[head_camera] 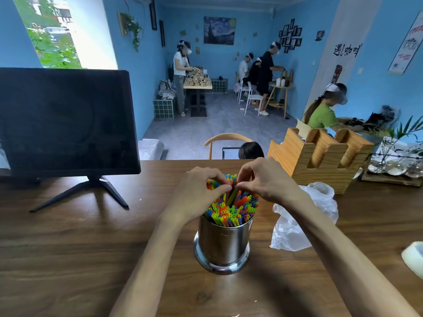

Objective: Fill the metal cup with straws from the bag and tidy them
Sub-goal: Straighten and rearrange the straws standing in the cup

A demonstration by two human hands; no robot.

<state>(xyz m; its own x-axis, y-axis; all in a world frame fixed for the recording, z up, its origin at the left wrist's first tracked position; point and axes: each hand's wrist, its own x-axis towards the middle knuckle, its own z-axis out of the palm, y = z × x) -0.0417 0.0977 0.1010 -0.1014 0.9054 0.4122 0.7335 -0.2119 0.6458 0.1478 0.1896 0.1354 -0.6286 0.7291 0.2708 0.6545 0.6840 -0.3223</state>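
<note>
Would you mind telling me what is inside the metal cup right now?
The metal cup is packed with upright coloured straws. The left hand and right hand pinch some at the top, covering those behind them. The cup's wall hides the straws' lower ends.

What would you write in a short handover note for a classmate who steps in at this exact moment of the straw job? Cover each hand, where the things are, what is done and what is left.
Left hand: fingers curled onto the straw tops, pinching some.
Right hand: the same, fingertips meeting the left over the bundle.
Straws: a full, colourful bundle standing in the metal cup, a few at the back higher than the rest.
Metal cup: upright on the wooden table, in front of the person.
Plastic bag: crumpled on the table to the cup's right, looks empty.
Done: filling, apparently.
Left: level the tall straws and even out the bundle.
</note>
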